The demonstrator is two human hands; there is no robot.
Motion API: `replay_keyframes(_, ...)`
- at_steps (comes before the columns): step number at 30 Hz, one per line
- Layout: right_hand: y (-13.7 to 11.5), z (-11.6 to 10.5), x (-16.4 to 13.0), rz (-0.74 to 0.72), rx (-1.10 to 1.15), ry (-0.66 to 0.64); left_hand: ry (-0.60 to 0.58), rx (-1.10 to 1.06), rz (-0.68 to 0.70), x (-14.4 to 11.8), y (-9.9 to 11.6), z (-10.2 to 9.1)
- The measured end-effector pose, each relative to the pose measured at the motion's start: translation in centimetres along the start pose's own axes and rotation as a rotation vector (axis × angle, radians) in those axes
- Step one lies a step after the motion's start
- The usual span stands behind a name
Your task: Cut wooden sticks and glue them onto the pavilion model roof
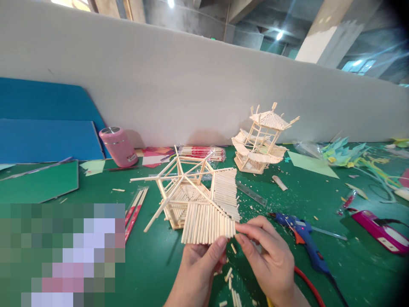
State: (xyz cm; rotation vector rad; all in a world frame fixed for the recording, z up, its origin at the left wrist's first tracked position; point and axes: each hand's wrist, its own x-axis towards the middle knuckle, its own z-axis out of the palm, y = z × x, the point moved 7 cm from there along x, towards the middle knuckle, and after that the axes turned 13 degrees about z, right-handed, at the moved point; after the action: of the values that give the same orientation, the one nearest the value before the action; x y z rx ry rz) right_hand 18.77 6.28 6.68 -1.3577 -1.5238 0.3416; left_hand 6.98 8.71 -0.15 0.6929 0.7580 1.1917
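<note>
Pinching stick panel [209, 221] | left hand [198, 268] beneath | right hand [268, 256] fingers at right edge

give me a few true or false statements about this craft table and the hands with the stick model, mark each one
1. Both hands touch the lower edge of the pale wooden stick roof model. True: the left hand holds it from below and the right hand pinches its right corner.
2. The blue hot glue gun is held in the right hand. False: it lies on the green table mat, right of the hands.
3. A finished small wooden stick pavilion stands behind the model, near the grey wall. True.
4. The pink cylindrical bottle with a silver lid lies flat on its side. False: it stands, leaning a little.
5. Loose short wooden stick pieces lie on the mat between the two hands. True.
</note>
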Motion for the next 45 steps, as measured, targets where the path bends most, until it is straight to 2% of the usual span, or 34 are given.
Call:
replay_keyframes(21,0.4,-0.3,-0.2,0.023,0.066,0.032,0.021,-0.030,-0.014,0.1,-0.2,0.0)
replay_keyframes(28,0.4,0.3,-0.2,0.027,0.044,-0.010,0.024,-0.018,-0.008,0.2,-0.4,-0.3)
replay_keyframes(42,0.5,0.0,-0.1,0.031,0.060,-0.010,0.041,-0.028,-0.020,0.2,-0.4,-0.3)
replay_keyframes(45,0.9,-1.2,-0.4,0.096,0.081,0.084,0.007,-0.026,-0.021,0.3,-0.7,-0.2)
